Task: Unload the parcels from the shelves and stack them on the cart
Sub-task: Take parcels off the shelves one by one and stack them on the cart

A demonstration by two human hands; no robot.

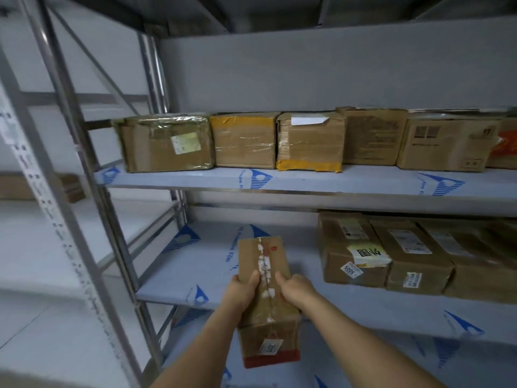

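I had a long parcel (265,278) gripped in both hands, held out in front of the lower shelf (173,287). My left hand (242,291) clamped its left edge, thumb on top beside the strip of torn white tape running down the middle. My right hand (296,289) clamped the right edge the same way, thumb on the top face. The parcel pointed away from me, far end over the shelf's bare left part, near end hanging past the front lip toward me. A small white label and a red band sat on the near end face.

To the right on that same shelf, three boxes (414,264) stood in a row, touching side by side, well apart from my parcel. The nearest of them carried a yellowish label and a small white sticker on its front.

On the upper shelf (307,182), a row of boxes (310,141) lined the back, packed one against the next. The leftmost box (165,144) was wrapped in shiny film with a pale label; the next had yellow tape across its top; the third had yellow tape along its bottom edge. The row ran off the right edge of view.

Off left, another box (42,187) lay on a neighbouring rack, blurred.

I could not see the cart.
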